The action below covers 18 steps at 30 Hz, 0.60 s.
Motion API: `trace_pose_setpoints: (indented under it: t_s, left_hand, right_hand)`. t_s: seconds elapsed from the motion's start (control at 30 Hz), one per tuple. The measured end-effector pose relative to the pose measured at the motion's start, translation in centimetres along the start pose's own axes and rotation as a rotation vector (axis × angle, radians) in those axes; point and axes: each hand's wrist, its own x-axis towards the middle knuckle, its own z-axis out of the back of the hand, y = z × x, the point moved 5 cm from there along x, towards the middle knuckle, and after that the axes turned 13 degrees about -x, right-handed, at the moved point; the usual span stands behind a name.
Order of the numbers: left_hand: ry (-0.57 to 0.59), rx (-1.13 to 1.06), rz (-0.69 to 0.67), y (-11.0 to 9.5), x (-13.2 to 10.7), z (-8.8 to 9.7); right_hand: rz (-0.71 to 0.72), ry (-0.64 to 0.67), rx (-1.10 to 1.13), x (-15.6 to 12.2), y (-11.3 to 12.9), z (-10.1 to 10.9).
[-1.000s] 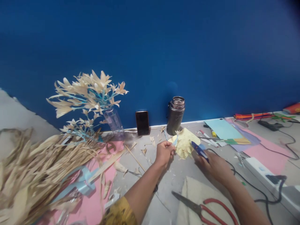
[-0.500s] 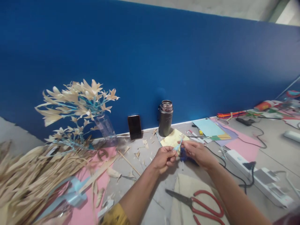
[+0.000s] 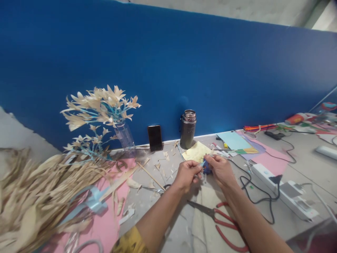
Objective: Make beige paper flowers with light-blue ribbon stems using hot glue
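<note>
Light-blue strip [image 3: 203, 163], pinched by the fingers of the left hand [image 3: 187, 173] just before the yellow paper [image 3: 195, 151], is best held lightly taut while the right hand [image 3: 220, 171], fingers around a blue tool [image 3: 207, 168], steadies its upper end.

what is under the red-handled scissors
A cream sheet lies under the scissors, with grey surface beneath the blade tip. The right forearm covers part of the handles; what's there is hidden.

Soft, even light, faint shadow beside the left forearm [image 3: 160, 207], slightly smeary detail, wide-angle edge distortion.
</note>
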Motion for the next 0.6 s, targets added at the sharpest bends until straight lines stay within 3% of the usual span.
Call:
trace_pose_setpoints:
  t_s: [0.13,0.27,0.5,0.57,0.6]
  left_hand:
    - [-0.051,0.164,-0.092,-0.2,-1.4,-0.3]
    - [-0.094,0.311,-0.212,-0.4,-2.6,-0.3]
    - [-0.070,0.801,-0.676,-1.0,-4.4,-1.2]
    - [-0.089,0.753,-0.628,-0.7,-3.8,-0.7]
    - [-0.113,0.669,-0.537,-0.4,-3.3,-0.2]
  right_hand:
    - [0.068,-0.072,-0.092,-0.9,1.2,0.2]
    - [0.013,-0.113,-0.143,-1.2,1.2,0.2]
    - [-0.059,-0.092,0.012,-0.9,-1.3,-0.9]
    - [-0.083,-0.063,0.058,-0.7,-1.9,-1.1]
    - [-0.097,-0.038,0.080,-0.7,-2.1,-1.1]
